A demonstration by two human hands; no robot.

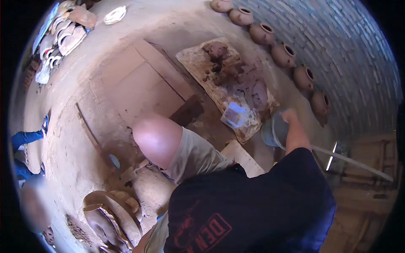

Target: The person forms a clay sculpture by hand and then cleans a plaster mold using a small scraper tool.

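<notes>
My right arm, coming out of a dark sleeve, reaches to a grey-blue bucket [270,133] on the right. My right hand [289,115] is closed at the bucket's far rim; its fingertips are small and partly hidden. Left of the bucket, a whitish clear plastic tub [234,114] stands on a clay-smeared sheet [195,57]. Wet brown clay [255,92] is spread over this sheet, with a thicker lump [217,50] at its far end. I cannot see my left hand.
Several round clay pots [284,55] line the brick wall at right. A flat board [126,80] lies beyond my bent knee [156,137]. At lower left are a large clay vessel [105,223] and another person [36,204]. Stacked shards [69,38] lie far left.
</notes>
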